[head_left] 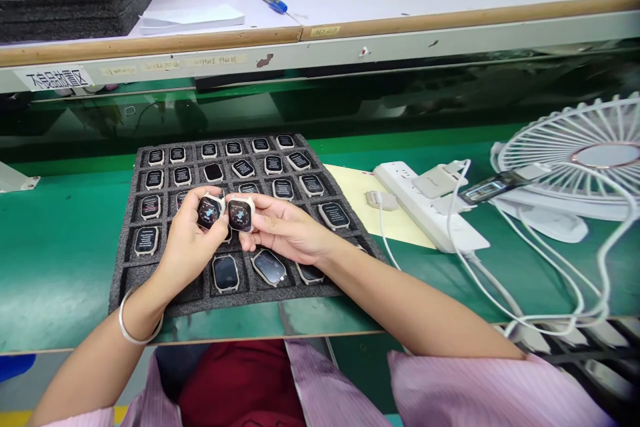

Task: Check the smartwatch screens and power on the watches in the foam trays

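Striped sleeve (480, 387) nearest; left hand (186, 240) clamps one watch (209, 211), right hand (290, 228) a second watch (241, 215); foam tray (137, 275) beneath, desk edge (280, 333) nearer.

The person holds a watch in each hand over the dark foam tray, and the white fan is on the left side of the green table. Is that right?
Not quite: the head view shows the white fan on the right side of the green table. The left hand and right hand do each hold a watch over the dark foam tray.
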Available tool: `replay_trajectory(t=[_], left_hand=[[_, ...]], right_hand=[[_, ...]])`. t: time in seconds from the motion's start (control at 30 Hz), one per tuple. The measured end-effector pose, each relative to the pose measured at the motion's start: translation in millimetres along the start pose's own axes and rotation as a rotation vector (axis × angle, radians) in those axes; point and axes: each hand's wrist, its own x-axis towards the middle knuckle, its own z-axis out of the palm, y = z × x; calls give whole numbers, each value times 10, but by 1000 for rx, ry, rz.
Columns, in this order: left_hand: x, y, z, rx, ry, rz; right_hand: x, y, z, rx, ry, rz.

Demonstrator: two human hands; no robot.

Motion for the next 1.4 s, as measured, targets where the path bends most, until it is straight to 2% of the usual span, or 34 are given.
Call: replay_trajectory(t=[0.23,0.33,0.4,0.53,0.63,1.0,1.27,1.4], left_hand=[[-4,9,8,-4,-10,-17],[14,1,16,-75,2,-44],[34,5,17,-185,15,-121],[64,53,-6,-449,-15,-359],[71,91,-27,-568,-22,-438],[76,74,-38,-612,-43,-433],[56,68,-16,-578,-94,-428],[51,71,-11,-552,-79,-426]], right_hand=[[-1,9,15,4,-4,-9],[8,13,7,10,27,-6],[21,10,-8,-2,81,-14],[55,-7,-40,-13,238,-12],[72,-17,-46,-31,310,-23],[67,-12,-28,-115,312,-59],[67,19,-53,-206,321,-97],[74,14,-51,-213,329,-121]])
